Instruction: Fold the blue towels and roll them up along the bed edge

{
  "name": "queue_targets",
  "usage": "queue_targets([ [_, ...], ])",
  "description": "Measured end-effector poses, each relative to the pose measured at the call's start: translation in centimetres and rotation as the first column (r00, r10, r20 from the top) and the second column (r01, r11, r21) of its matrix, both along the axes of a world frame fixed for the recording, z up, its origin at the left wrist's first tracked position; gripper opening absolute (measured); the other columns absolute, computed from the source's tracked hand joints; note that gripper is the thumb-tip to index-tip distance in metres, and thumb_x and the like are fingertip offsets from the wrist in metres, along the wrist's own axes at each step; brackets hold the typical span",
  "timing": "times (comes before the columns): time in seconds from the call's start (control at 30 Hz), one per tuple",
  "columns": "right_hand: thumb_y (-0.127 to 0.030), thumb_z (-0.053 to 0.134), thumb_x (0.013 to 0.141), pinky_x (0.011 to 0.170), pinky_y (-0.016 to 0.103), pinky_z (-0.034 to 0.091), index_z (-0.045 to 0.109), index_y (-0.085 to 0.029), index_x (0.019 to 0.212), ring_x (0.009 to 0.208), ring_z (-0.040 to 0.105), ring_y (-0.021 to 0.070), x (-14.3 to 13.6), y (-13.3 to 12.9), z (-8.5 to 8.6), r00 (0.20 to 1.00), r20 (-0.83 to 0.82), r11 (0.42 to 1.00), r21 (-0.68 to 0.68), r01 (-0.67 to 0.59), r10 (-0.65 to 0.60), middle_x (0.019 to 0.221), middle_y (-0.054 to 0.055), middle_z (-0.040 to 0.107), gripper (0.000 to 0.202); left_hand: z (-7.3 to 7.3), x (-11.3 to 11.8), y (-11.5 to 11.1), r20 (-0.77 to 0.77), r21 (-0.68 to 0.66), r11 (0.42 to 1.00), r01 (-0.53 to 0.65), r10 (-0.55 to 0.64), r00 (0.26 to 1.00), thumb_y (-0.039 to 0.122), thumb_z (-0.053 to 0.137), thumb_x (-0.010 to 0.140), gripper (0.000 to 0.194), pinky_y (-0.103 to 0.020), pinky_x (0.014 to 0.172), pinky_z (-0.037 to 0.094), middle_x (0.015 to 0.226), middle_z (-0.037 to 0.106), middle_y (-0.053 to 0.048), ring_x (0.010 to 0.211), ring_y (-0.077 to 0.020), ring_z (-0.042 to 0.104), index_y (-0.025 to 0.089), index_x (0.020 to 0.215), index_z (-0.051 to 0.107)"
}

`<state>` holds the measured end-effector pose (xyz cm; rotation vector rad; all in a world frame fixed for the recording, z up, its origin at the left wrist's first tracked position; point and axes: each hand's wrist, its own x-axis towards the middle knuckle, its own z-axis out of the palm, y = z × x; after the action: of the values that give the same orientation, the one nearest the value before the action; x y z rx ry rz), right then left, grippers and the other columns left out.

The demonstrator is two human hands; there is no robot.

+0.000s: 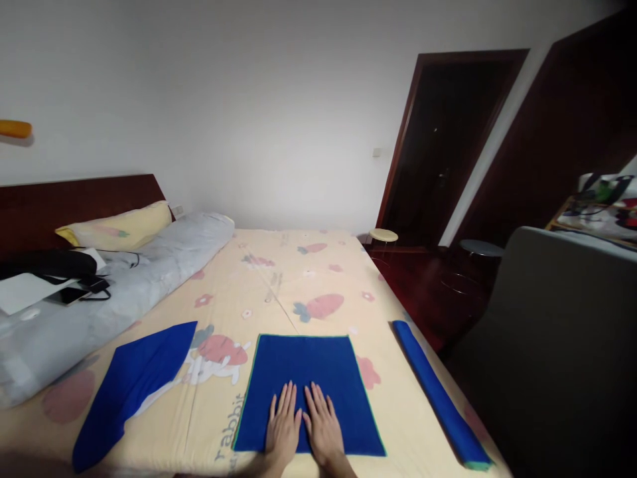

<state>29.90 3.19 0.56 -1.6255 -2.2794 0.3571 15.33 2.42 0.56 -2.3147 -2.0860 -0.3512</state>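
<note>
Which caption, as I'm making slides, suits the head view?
Left hand and right hand flat on a green-edged blue cloth.

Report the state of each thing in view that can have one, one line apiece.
Green-edged blue square cloth: spread flat, under both hands.
Left hand: open, palm down on it.
Right hand: open, palm down on it.
Long blue cloth: rolled up.
Irregular blue cloth: lying loose, edges uneven.
Yellow printed bedsheet: spread out, creased.
Grey quilt: bunched lengthwise along the left side.
Dark wooden door: appears shut.
White wall switch: too small to tell.
</note>
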Motion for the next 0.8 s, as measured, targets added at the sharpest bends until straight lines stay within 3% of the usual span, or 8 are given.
queue_targets([
  [0.07,-0.053,0.027,0.095,0.117,0.049,0.025,0.015,-0.030,0.148,0.144,0.022,0.0231,3.4,-0.3,-0.3,0.999,0.031,0.999,0.046,0.010,-0.011,0.157,0.001,0.021,0.059,-0.7,-2.9,-1.1,-0.056,0.034,0.999,0.025,-0.023,0.998,0.040,0.024,0.097,0.055,-0.045,0.115,0.030,0.155,0.029,-0.001,0.142,-0.0202,0.031,0.026,0.148,0.013],
  [0.17,-0.058,0.028,0.093,0.116,0.050,0.026,0.010,-0.027,0.148,0.144,0.024,0.0237,8.6,-1.0,-0.9,0.991,0.075,0.991,0.087,0.101,-0.108,0.156,0.003,0.023,0.066,-0.4,-7.4,-2.3,-0.109,0.049,0.999,0.003,0.002,0.994,0.045,0.023,0.097,0.058,-0.047,0.114,0.029,0.155,0.029,-0.001,0.141,-0.0204,0.031,0.025,0.147,0.003],
  [0.3,-0.061,0.029,0.092,0.116,0.053,0.024,0.008,-0.023,0.148,0.143,0.025,0.0248,14.1,-2.2,-2.2,0.966,0.128,0.973,0.089,0.213,-0.224,0.155,0.006,0.026,0.071,-0.1,-12.2,-3.9,-0.150,0.034,0.999,0.004,0.001,0.989,0.048,0.025,0.096,0.059,-0.047,0.116,0.023,0.155,0.030,0.000,0.142,-0.0202,0.030,0.028,0.147,0.004],
  [0.4,-0.063,0.031,0.091,0.116,0.055,0.024,0.008,-0.022,0.148,0.143,0.026,0.0255,16.1,-2.9,-2.2,0.960,0.145,0.970,0.080,0.231,-0.241,0.155,0.006,0.027,0.075,0.0,-13.9,-4.5,-0.164,0.005,1.000,0.012,-0.011,0.986,0.047,0.027,0.095,0.057,-0.049,0.116,0.022,0.154,0.032,0.001,0.142,-0.0211,0.031,0.030,0.147,0.009],
  [0.5,-0.062,0.034,0.090,0.115,0.055,0.026,0.006,-0.023,0.149,0.144,0.024,0.0261,14.8,-2.5,-0.7,0.961,0.118,0.962,0.139,0.234,-0.250,0.156,0.007,0.024,0.077,1.2,-12.6,-3.9,-0.147,0.088,0.995,-0.045,0.058,0.987,0.034,0.026,0.095,0.055,-0.057,0.116,0.016,0.153,0.034,-0.001,0.142,-0.0235,0.030,0.029,0.147,0.010],
  [0.63,-0.051,0.030,0.095,0.115,0.050,0.028,0.001,-0.025,0.149,0.144,0.022,0.0230,7.1,-1.3,1.9,0.986,0.053,0.970,0.199,0.142,-0.156,0.157,0.006,0.022,0.066,3.3,-6.0,-1.3,-0.073,0.203,0.979,-0.023,0.038,0.997,0.024,0.025,0.095,0.057,-0.046,0.116,0.025,0.154,0.034,-0.004,0.142,-0.0187,0.030,0.024,0.149,0.005],
  [0.73,-0.039,0.025,0.098,0.115,0.048,0.029,0.002,-0.025,0.149,0.144,0.021,0.0225,0.9,-1.4,1.9,0.997,0.043,0.986,0.152,-0.068,0.062,0.157,0.005,0.020,0.058,3.1,-1.1,-0.2,-0.057,0.209,0.974,0.088,-0.078,0.995,0.023,0.024,0.096,0.057,-0.039,0.112,0.031,0.153,0.037,-0.003,0.140,-0.0158,0.034,0.023,0.149,0.002],
  [0.8,-0.038,0.025,0.097,0.114,0.049,0.030,0.001,-0.025,0.149,0.144,0.022,0.0242,-0.9,-1.9,1.3,0.984,0.049,0.979,0.105,-0.175,0.171,0.156,0.005,0.019,0.058,2.3,0.2,-0.6,-0.068,0.195,0.966,0.169,-0.159,0.985,0.027,0.026,0.097,0.057,-0.037,0.111,0.033,0.152,0.039,-0.002,0.138,-0.0147,0.037,0.025,0.149,0.002],
])
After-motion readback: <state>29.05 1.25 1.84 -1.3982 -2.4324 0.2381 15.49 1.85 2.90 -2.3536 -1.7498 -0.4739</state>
